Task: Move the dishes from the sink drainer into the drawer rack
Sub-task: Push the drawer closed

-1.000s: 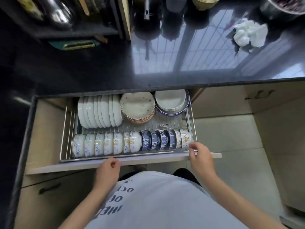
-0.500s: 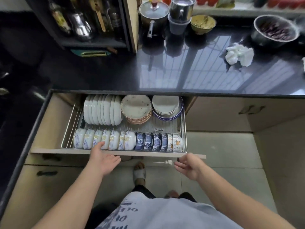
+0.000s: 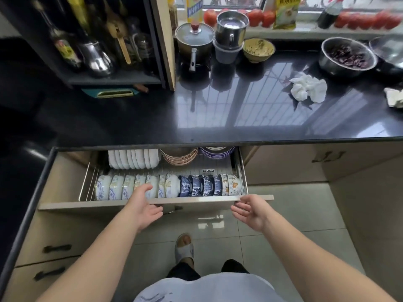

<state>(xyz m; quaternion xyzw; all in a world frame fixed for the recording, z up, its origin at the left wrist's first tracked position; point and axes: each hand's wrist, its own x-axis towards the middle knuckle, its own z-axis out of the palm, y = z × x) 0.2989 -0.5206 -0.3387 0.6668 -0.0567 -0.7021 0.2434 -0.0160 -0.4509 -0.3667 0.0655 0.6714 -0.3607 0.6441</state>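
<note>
Single head view – looks forward-down, close over open drawer rack (image 3: pixel 243 171), counter (image 3: pixel 218 110) beyond.

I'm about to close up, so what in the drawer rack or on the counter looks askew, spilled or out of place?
In the drawer rack nothing stands out: the bowls stand on edge in an even row, the plates upright behind. On the counter, only a crumpled white tissue lies loose.

Bowls (image 3: pixel 168 185) line the drawer rack (image 3: pixel 243 171) front, plates (image 3: pixel 133 159) behind them
</note>
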